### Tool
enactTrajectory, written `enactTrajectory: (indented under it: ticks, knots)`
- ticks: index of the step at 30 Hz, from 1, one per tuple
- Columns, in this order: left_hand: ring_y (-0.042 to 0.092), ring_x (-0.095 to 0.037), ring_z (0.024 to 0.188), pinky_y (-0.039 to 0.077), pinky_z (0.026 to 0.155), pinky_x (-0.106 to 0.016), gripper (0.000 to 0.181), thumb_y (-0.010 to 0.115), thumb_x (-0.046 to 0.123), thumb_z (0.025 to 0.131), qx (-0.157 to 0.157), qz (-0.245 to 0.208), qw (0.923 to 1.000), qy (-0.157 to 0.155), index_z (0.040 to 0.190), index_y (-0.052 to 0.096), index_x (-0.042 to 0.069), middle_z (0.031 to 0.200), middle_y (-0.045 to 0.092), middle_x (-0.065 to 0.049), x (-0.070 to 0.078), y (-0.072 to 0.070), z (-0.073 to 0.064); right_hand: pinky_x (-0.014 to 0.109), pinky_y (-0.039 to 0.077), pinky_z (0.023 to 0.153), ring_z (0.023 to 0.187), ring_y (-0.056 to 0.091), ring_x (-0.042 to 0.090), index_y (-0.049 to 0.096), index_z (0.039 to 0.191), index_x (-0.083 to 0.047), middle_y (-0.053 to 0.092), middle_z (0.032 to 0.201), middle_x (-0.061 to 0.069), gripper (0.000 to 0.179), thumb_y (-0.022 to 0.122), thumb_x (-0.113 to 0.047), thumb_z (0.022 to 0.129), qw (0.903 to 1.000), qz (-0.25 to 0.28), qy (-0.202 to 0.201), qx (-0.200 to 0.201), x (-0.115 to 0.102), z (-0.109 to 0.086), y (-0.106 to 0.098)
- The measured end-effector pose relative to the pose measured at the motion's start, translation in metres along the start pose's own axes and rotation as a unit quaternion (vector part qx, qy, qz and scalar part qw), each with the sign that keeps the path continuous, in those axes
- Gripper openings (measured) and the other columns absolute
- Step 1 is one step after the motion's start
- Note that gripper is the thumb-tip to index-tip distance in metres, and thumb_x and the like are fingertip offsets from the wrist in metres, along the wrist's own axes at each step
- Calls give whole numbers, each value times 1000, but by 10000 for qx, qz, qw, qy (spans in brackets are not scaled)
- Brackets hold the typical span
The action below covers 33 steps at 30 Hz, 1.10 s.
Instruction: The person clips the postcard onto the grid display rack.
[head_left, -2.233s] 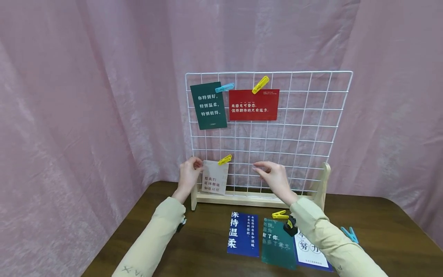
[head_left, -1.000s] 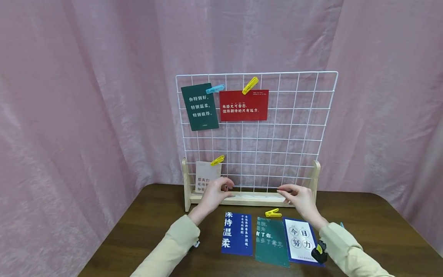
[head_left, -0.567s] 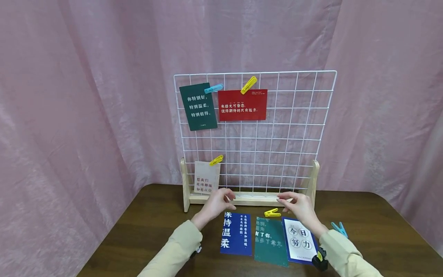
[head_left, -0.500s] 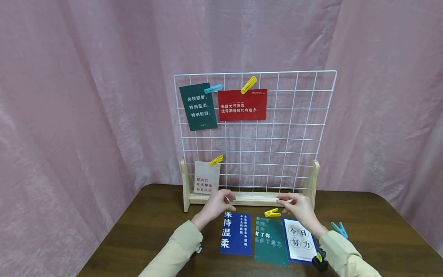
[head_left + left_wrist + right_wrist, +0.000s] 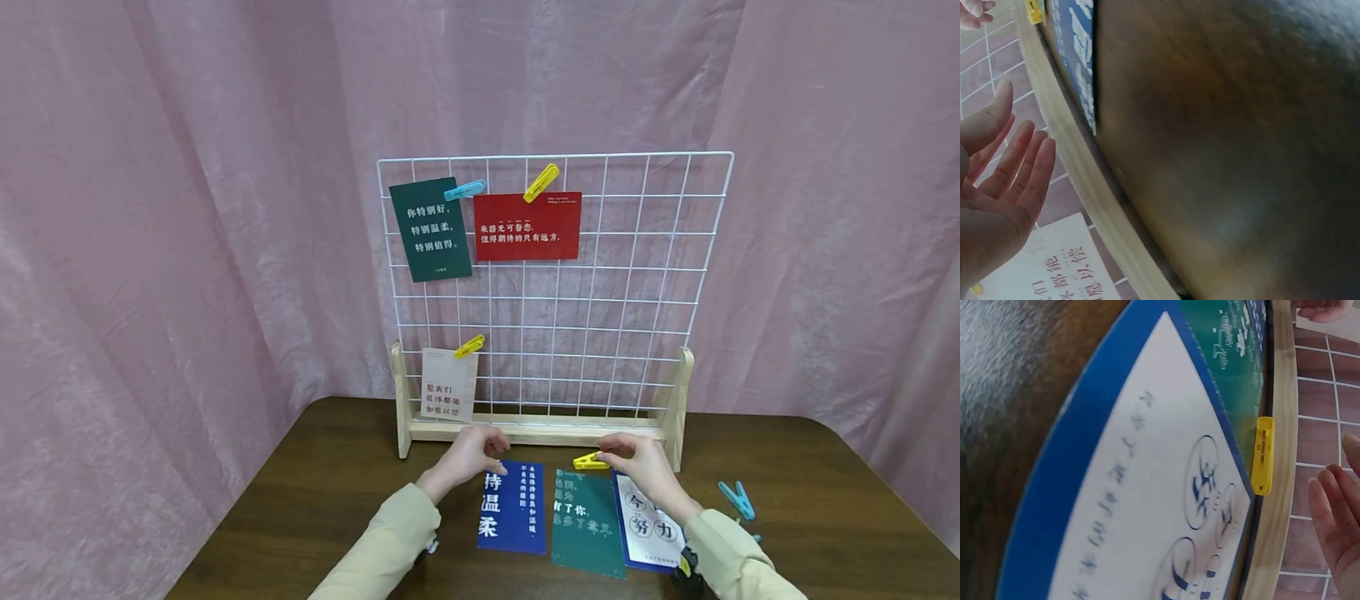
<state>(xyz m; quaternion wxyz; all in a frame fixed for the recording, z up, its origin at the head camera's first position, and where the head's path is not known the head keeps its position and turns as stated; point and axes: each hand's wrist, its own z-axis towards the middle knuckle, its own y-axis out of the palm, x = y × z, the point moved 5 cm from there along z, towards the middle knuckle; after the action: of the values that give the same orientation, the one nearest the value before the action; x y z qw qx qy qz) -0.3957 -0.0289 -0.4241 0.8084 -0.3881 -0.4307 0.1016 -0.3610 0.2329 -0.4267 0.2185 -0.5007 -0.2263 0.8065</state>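
Lowered since the earliest frame: the left hand (image 5: 467,457) and right hand (image 5: 643,468), from the wire grid (image 5: 555,156) to low over the counter (image 5: 300,500).
A yellow clip (image 5: 588,462) lies at the far edge of the green card (image 5: 585,533), just beside the right hand, whose extended fingers hold nothing. The left hand, also empty, thumb parted from fingers, hovers by the far end of the blue card (image 5: 513,521). A blue-edged white card (image 5: 648,550) lies right of the green one, a light-blue clip (image 5: 737,501) farther right. Behind, the grid bears a dark green card (image 5: 429,258), a red card (image 5: 527,250) and a pale card (image 5: 448,375).
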Motion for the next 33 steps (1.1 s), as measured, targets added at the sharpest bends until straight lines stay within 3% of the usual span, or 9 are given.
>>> enactTrajectory:
  ticks: [7,14,23,33]
  knots:
    - [56,-23,77,45,68,-28,33,81,2,62,-70,124,9998,-165,91,65,-2,84,61,-10,-10,3,-1,27,49,68,83,59,19,68,97,-4,65,94,9,20,71,-6,77,9999,-119,-3,6,8,2,5]
    - [55,-21,80,44,70,-27,36,82,3,61,-170,122,9987,-470,93,64,-1,86,60,-7,-22,7,-3,35,48,73,88,58,26,66,100,-2,63,97,12,23,70,-3,77,9997,-77,237,-44,18,2,12]
    - [54,-20,77,44,68,-26,38,83,4,59,-185,235,9988,-399,92,64,0,83,58,-5,-32,9,-4,42,46,77,90,56,27,65,102,-1,61,101,11,28,72,-5,75,9989,-462,-30,-38,21,2,16]
    - [52,-20,75,43,67,-26,43,85,6,57,-351,424,9971,-530,93,64,-1,82,57,-5,-35,11,-2,43,44,80,93,54,28,62,107,-1,58,106,12,33,72,-5,76,9988,-444,61,-218,25,2,17]
